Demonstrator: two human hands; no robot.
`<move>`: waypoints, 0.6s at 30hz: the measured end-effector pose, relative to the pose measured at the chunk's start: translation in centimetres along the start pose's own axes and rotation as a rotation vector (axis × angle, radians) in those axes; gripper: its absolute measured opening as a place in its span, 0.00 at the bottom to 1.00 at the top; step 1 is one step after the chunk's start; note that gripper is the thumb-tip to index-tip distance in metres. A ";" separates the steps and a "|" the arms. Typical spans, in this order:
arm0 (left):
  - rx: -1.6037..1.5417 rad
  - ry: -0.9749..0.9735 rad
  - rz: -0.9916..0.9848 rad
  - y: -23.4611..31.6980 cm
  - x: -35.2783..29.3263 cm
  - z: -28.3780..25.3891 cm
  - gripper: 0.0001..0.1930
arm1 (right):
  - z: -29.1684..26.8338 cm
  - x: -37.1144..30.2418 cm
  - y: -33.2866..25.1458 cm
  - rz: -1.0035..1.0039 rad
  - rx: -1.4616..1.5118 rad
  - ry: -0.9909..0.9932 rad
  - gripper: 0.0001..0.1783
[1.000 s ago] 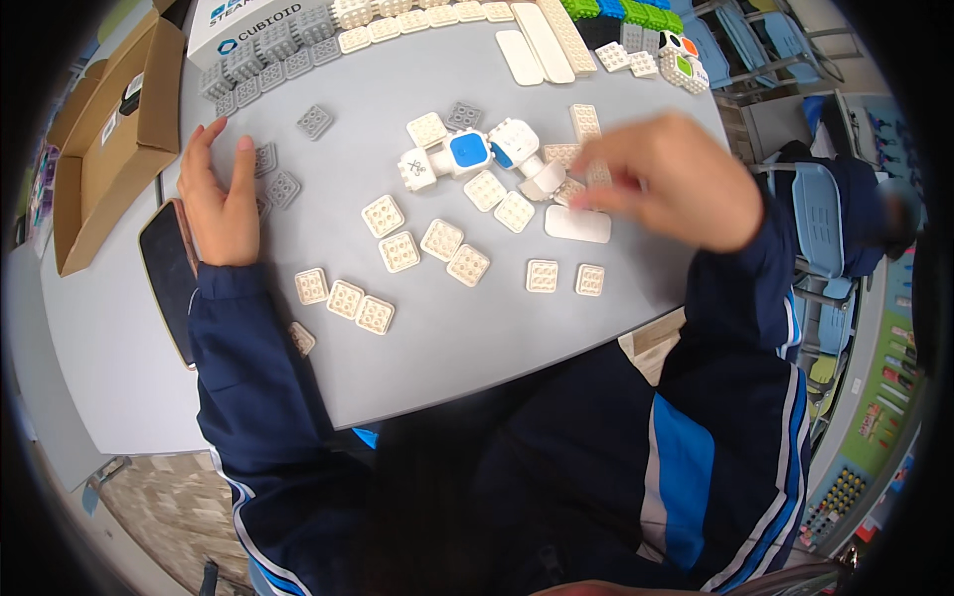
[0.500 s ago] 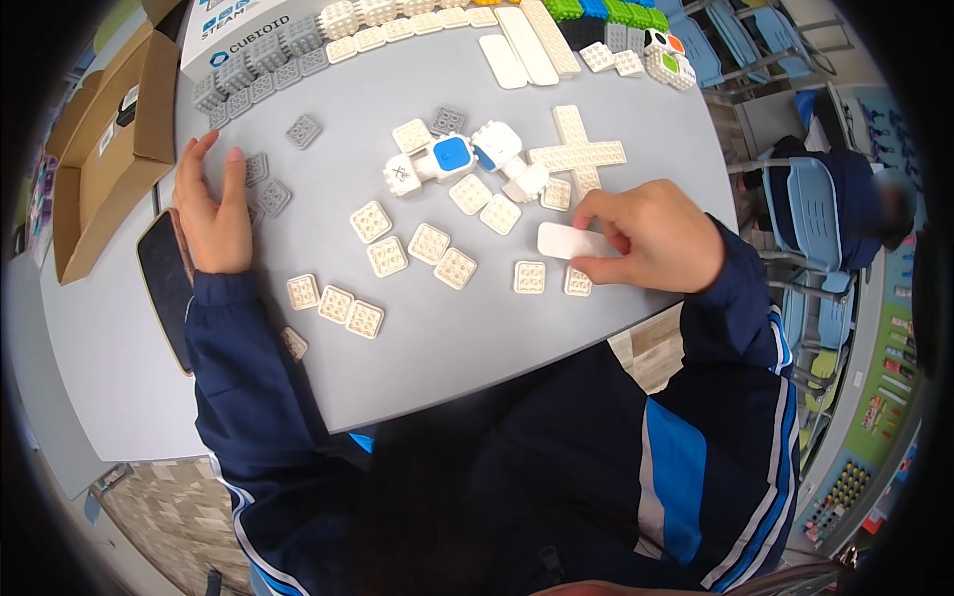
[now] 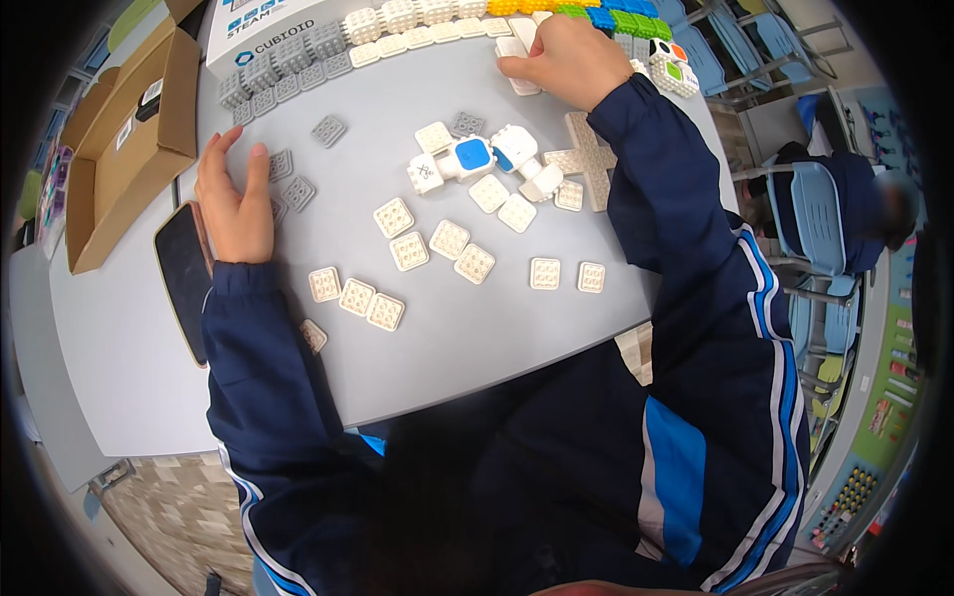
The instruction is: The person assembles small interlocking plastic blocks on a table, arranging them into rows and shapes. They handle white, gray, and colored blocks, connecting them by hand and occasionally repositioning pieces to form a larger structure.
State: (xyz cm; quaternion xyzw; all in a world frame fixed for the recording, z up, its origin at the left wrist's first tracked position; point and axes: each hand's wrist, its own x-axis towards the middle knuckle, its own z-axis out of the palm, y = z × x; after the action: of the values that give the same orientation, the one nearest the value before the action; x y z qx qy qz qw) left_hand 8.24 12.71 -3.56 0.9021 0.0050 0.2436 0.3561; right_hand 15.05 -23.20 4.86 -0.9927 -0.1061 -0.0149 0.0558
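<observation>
My right hand has its thumb and fingers pinched on a flat white plate among other long white pieces at the table's far side. Its fingertips are partly hidden. My left hand lies open at the left, fingers spread, beside small grey square plates. Between the hands sit white blocks with blue faces, joined in a cluster. Right of them is a cream studded cross, partly covered by my right sleeve. Several cream square plates are scattered nearer to me, studs showing.
Rows of grey blocks, cream blocks and coloured blocks line the far edge before a white box. An open cardboard box and a phone are at the left. A person sits on a blue chair at the right.
My right hand has moved from the near right of the table to the far side, carrying the white plate to the other long pieces. My left hand stays spread by the grey plates.
</observation>
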 end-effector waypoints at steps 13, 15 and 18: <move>-0.127 -0.008 -0.039 0.3 0.1 -0.2 0.19 | -0.6 -1.5 1.2 -0.053 -0.027 0.092 0.30; -0.132 -0.010 -0.040 0.1 0.1 -0.2 0.20 | -1.5 -3.9 1.8 -0.120 0.100 0.201 0.26; -0.108 -0.010 -0.035 -0.1 -0.1 -0.7 0.20 | -1.5 -8.7 2.6 -0.187 0.337 0.164 0.14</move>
State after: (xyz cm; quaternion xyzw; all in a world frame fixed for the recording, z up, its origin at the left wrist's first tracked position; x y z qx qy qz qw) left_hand 7.86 13.15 -3.23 0.8826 0.0057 0.2328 0.4084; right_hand 7.13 -27.74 5.71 -0.9506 -0.1940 -0.0826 0.2277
